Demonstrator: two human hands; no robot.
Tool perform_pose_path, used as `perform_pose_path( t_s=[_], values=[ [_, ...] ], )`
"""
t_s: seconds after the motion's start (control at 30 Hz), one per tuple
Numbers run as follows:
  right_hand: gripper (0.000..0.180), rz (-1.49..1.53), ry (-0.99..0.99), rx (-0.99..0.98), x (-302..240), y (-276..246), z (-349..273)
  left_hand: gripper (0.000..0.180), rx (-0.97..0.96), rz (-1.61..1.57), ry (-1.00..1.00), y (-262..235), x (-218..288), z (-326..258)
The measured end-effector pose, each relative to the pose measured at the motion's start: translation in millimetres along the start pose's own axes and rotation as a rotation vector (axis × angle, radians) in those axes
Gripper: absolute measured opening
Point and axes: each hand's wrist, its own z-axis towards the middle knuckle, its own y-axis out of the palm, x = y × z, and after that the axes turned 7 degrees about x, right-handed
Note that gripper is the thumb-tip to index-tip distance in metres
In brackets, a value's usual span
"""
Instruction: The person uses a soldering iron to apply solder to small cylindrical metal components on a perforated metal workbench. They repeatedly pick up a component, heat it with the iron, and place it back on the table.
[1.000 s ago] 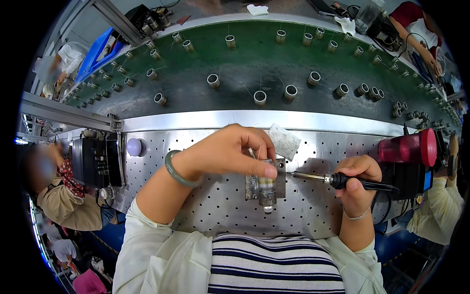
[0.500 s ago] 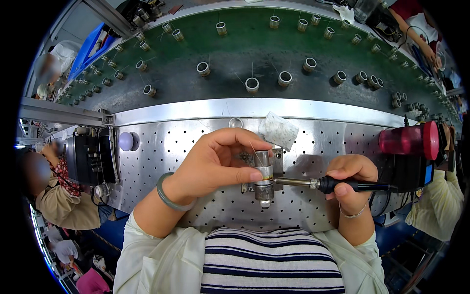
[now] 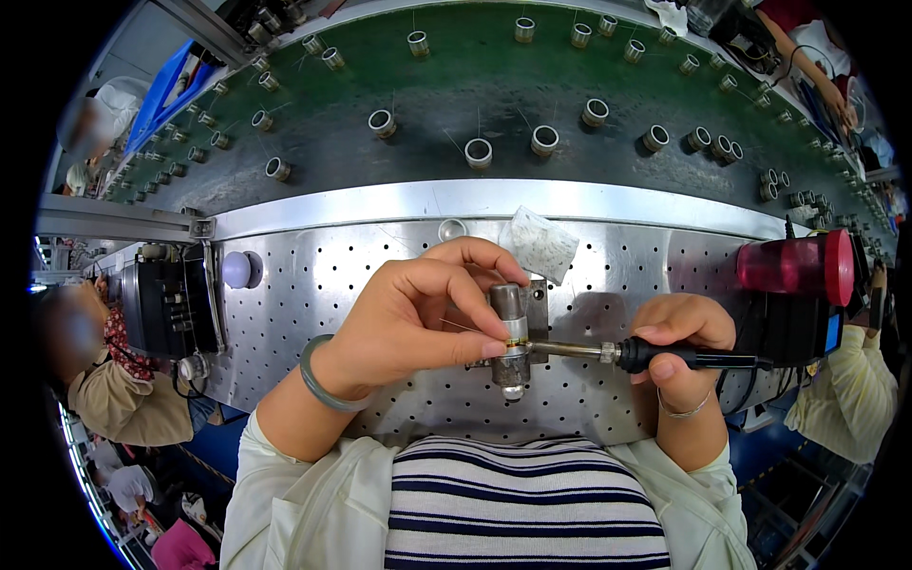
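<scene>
My right hand grips a soldering iron by its black handle. Its metal tip reaches left to a metal cylinder, touching or nearly touching a narrow yellowish band on its side. The cylinder sits on a metal holder in front of me, with a rounded silver end toward me. My left hand is at the cylinder's left side, thumb and index finger pinched together beside the band. A thin wire sticks out leftward from between these fingers; its other end is hidden.
Beyond the perforated metal table runs a green conveyor belt carrying several small metal rings with wires. A whitish sheet lies behind the holder, beside one ring. At right stands a red-pink container; at left, a black device. Other people sit at both sides.
My left thumb and index finger have come together beside the band, and the wire that stood up now points left. The iron stays at the cylinder. Rings on the belt have shifted slightly.
</scene>
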Motion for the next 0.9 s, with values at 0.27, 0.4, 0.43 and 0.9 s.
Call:
perform_pose_path(
  t_s=[0.27,0.4,0.43,0.9],
  values=[
    [0.021,-0.034,-0.026,-0.010,0,-1,2,0.014,-0.010,0.023,0.008,0,0,1],
    [0.021,-0.032,-0.029,-0.013,1,0,2,0.017,-0.046,0.021,0.043,-2,0,1],
    [0.021,-0.033,-0.031,-0.013,1,1,3,0.018,-0.063,0.021,0.063,-2,0,2],
    [0.021,-0.167,-0.106,-0.100,-1,-8,6,0.058,-0.039,-0.066,-0.193,6,12,7]
  ],
)
